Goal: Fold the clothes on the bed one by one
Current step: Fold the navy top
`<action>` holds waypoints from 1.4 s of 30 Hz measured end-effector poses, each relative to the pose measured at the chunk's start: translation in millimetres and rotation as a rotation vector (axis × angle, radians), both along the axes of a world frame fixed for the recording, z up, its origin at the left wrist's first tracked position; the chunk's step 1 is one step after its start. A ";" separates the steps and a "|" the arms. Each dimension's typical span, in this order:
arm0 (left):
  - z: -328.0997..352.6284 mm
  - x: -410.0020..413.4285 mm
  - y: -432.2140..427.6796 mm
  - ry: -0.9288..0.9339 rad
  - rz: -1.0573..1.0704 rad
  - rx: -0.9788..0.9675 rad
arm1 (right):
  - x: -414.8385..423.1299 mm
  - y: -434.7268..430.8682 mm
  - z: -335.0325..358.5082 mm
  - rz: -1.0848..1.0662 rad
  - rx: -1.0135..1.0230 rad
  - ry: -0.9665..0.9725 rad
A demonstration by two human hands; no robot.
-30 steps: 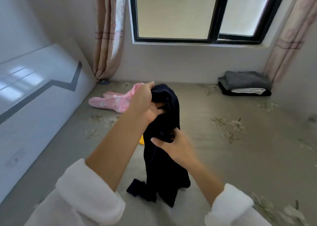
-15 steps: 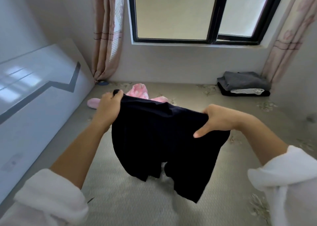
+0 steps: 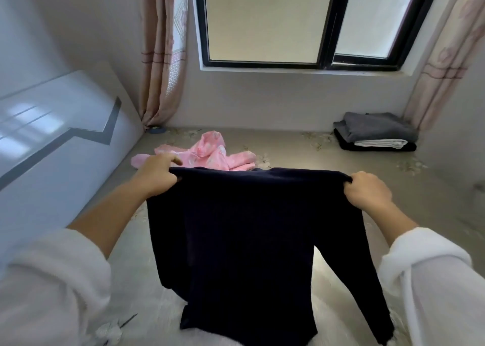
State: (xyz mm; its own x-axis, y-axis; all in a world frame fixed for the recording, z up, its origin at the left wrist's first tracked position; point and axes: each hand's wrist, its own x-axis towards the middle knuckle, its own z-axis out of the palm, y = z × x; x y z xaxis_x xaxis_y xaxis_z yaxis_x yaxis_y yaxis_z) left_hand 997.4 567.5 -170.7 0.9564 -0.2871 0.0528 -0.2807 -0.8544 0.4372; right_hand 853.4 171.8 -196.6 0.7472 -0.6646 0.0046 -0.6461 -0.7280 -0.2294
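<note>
The left hand (image 3: 157, 177) and right hand (image 3: 367, 192) each grip an upper corner of the navy top (image 3: 249, 227), fingers curled round the fabric. They hold it spread wide and hanging over the bed (image 3: 301, 148) with 1 sleeve dangling at the right, though I cannot tell whether the hem touches the sheet. Behind it a pink garment (image 3: 210, 154) lies crumpled on the bed near the headboard (image 3: 52, 140), and a stack (image 3: 375, 133) of folded clothes — grey over white over black — sits in the far right corner by the curtain (image 3: 441, 64), well apart from both.
</note>
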 end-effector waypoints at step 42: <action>-385.8 -262.6 67.1 0.603 0.124 0.296 | -233.3 63.0 -319.3 0.161 0.360 0.436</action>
